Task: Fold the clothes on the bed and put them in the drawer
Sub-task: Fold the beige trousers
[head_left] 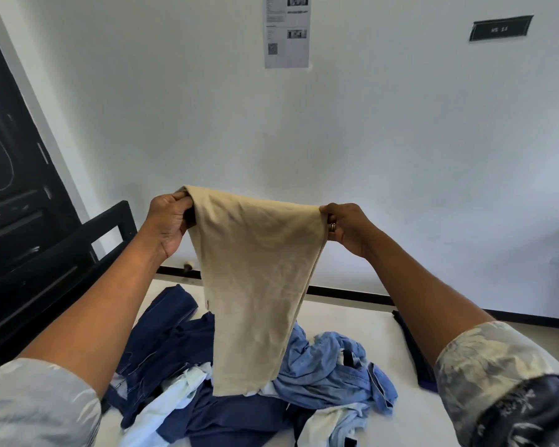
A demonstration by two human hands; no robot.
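Observation:
A beige garment (pixel 255 285) hangs in the air above the bed, stretched between both hands at chest height. My left hand (pixel 170 221) grips its top left corner. My right hand (pixel 346 225), with a ring on one finger, pinches the top right corner. The cloth narrows downward and its lower edge hangs just over the pile. Below it lies a heap of clothes on the white bed (pixel 362 321): dark blue garments (pixel 165 337) at the left, a light blue denim shirt (pixel 329 366) at the right, and pale whitish pieces (pixel 178 398) in front.
A black bed frame (pixel 78 253) stands at the left, with a dark door behind it. A white wall with a taped paper sheet (pixel 287 30) faces me. A dark folded item (pixel 413 343) lies at the bed's right edge. Floor and cables show far right.

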